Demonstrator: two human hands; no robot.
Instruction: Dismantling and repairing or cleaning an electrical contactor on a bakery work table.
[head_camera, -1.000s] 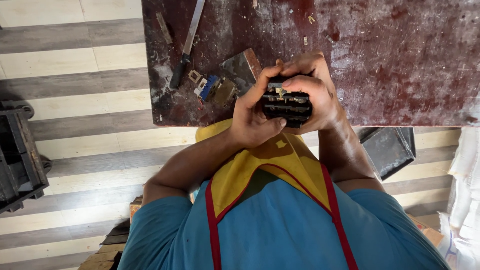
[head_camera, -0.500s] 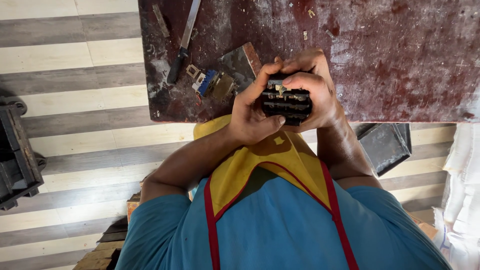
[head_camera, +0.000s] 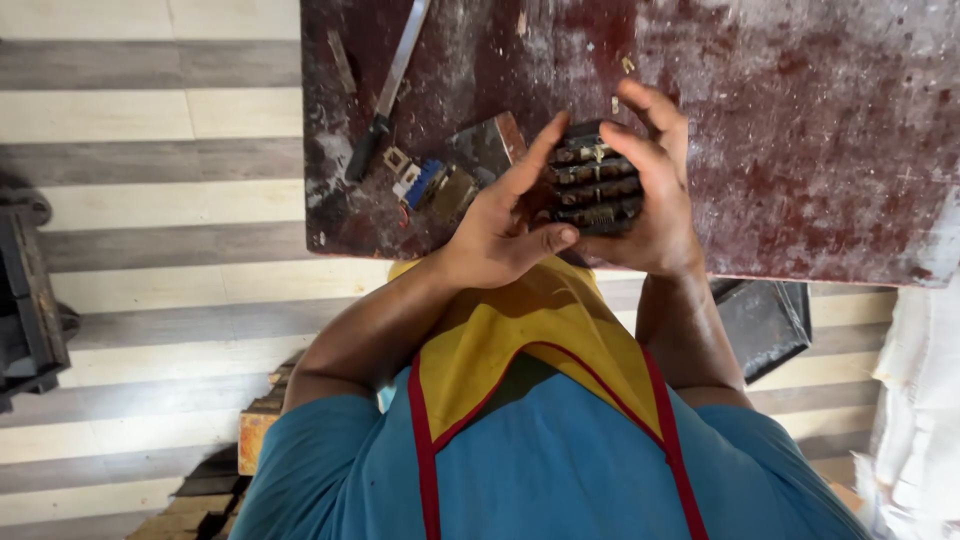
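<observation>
Two hands now loosen: my left hand (head_camera: 500, 225) and right hand (head_camera: 655, 195) hold the black switch block (head_camera: 595, 180), fingers lifted, above the surface (head_camera: 800, 130).

Both forearms extend forward from the torso and converge at chest height. The left hand (head_camera: 505, 225) is turned palm inward, index finger extended up and forward, thumb pointing right across the palm, remaining fingers curled. The right hand (head_camera: 650, 190) faces it, fingers stacked and curved leftward, wrist bent slightly inward. Both hands clasp the same block (head_camera: 595, 180) between them. The left elbow is bent outward; the right forearm runs nearly straight.
</observation>
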